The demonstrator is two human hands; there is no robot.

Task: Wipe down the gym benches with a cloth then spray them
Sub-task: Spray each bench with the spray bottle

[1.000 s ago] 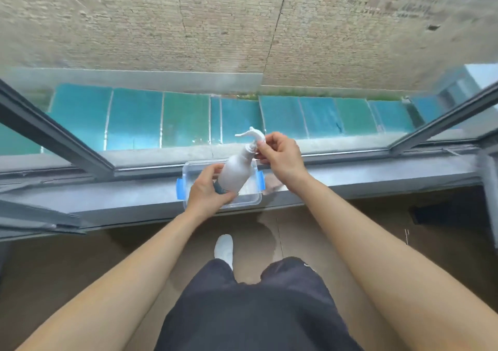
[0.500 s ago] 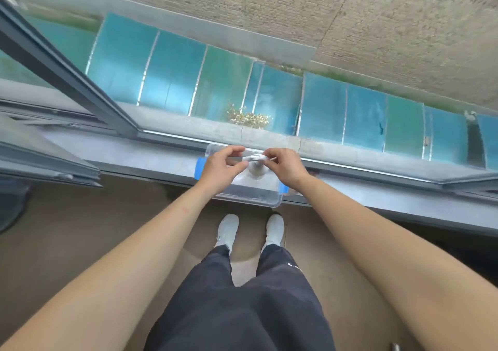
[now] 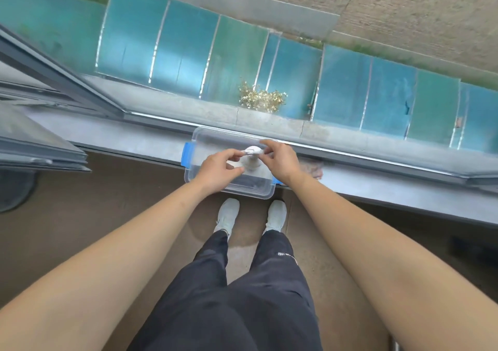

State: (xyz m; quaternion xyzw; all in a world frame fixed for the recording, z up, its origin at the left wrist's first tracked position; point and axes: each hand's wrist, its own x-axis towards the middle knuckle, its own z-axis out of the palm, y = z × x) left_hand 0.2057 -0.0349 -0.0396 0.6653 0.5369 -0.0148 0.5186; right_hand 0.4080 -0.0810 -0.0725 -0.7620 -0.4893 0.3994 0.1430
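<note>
On the window sill (image 3: pixel 113 135), a clear box (image 3: pixel 229 134) holds the white spray bottle (image 3: pixel 252 152); fingers of left hand (image 3: pixel 215 169) and right hand (image 3: pixel 283 162) pinch its head.

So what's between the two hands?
The white plastic spray bottle, gripped at its top by left hand and right hand, above the clear plastic box; head view.

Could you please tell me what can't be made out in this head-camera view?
- Spray bottle body: the head view looks straight down, so its own sprayer top, the left hand and the right hand cover it.
- Clear box contents: hidden beneath both hands; a dark patch is unclear.
- Pinkish item on the sill: partly behind the right wrist, unidentifiable.
- Trouser print: too small to read.
</note>
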